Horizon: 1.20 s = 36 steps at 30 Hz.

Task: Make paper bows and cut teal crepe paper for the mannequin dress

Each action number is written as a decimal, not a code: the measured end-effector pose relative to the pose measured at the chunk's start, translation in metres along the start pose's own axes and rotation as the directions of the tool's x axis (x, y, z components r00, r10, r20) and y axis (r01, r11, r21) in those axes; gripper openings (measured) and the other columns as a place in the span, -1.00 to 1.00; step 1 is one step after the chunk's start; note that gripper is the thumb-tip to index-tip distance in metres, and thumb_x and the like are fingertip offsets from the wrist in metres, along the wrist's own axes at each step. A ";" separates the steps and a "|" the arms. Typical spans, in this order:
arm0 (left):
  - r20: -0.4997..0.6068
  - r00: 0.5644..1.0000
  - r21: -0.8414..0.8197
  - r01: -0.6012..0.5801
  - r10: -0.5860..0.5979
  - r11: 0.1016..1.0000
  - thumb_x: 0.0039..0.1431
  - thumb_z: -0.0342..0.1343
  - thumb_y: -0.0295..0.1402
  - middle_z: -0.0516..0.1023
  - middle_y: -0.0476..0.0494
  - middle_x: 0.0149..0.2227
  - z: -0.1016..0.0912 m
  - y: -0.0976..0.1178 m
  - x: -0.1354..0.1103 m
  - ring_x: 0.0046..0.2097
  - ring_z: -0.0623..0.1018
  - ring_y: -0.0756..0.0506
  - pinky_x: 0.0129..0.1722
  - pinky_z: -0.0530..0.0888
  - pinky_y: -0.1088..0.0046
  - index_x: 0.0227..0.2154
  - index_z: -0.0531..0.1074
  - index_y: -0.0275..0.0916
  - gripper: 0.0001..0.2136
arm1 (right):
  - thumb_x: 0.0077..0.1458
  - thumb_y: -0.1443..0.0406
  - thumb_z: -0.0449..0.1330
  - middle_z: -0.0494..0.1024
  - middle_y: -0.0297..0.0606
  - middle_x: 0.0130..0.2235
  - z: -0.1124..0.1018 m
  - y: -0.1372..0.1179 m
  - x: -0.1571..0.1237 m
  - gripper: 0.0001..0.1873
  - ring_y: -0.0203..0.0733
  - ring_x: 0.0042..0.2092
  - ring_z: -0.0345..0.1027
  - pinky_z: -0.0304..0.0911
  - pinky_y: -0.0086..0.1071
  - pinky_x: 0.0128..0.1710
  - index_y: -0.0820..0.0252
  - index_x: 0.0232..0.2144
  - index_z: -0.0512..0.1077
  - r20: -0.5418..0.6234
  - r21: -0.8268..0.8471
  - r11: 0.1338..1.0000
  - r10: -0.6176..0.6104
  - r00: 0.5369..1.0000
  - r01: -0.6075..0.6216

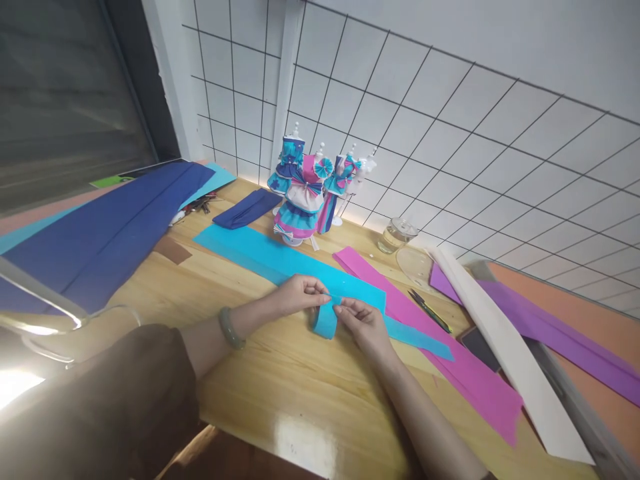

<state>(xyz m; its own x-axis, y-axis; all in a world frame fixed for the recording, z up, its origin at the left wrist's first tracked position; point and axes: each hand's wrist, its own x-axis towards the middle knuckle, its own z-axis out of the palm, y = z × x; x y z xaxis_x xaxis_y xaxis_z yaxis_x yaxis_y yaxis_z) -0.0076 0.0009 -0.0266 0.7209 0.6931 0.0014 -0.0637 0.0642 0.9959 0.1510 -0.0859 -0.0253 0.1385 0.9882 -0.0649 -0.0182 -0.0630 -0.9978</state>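
Observation:
Both my hands pinch a small strip of turquoise crepe paper (325, 321) held just above the wooden table (280, 393). My left hand (299, 294) grips its upper left edge with fingers pressed together; a green bangle sits on that wrist. My right hand (361, 319) pinches the strip's right side. The strip curls downward between them. Right behind lies a long turquoise paper sheet (260, 257) and beside it a long magenta sheet (450, 363).
Small mannequins in paper dresses (305, 193) stand at the back by the wire-grid wall. Dark blue sheets (107, 233) lie left, white (505, 347) and purple (565, 337) strips right. A glass jar (395, 235) and scissors (430, 311) sit nearby.

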 end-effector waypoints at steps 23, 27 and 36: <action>0.076 0.993 0.019 0.091 -0.093 0.996 -0.17 0.20 -0.14 0.43 0.00 -0.64 0.001 0.005 -0.003 -0.58 0.45 0.02 -0.56 0.39 0.52 -0.55 0.28 -0.33 -0.67 | -0.14 0.13 0.24 0.28 -0.46 -0.70 0.004 -0.002 -0.002 -0.67 -0.47 -0.66 0.01 -0.09 -0.53 -0.66 0.24 -0.68 0.30 0.060 -0.183 0.983 0.006 0.998 0.005; 0.050 0.994 0.029 0.093 -0.094 0.995 -0.18 0.22 -0.16 0.43 -0.02 -0.65 0.002 0.006 -0.004 -0.59 0.45 0.02 -0.58 0.36 0.54 -0.55 0.28 -0.34 -0.67 | -0.18 0.15 0.27 0.39 -0.43 -0.61 0.004 0.002 -0.001 -0.73 -0.43 -0.60 0.16 0.04 -0.52 -0.59 0.22 -0.57 0.33 0.033 -0.046 0.998 0.044 0.998 -0.043; 0.068 0.994 0.037 0.084 -0.086 0.996 -0.16 0.21 -0.22 0.44 -0.02 -0.64 0.001 0.007 -0.004 -0.58 0.44 0.04 -0.55 0.38 0.54 -0.53 0.32 -0.35 -0.72 | -0.23 0.16 0.31 0.41 -0.41 -0.56 0.003 0.001 0.001 -0.71 -0.37 -0.54 0.25 0.15 -0.47 -0.50 0.20 -0.48 0.36 -0.030 0.012 1.000 0.021 0.999 -0.020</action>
<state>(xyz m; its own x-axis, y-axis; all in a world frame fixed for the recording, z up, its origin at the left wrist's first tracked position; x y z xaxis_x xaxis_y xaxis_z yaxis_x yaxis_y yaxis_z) -0.0100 -0.0023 -0.0192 0.7691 0.6343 -0.0784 0.0229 0.0952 0.9952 0.1486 -0.0850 -0.0259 0.1678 0.9821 -0.0857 -0.0328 -0.0813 -0.9962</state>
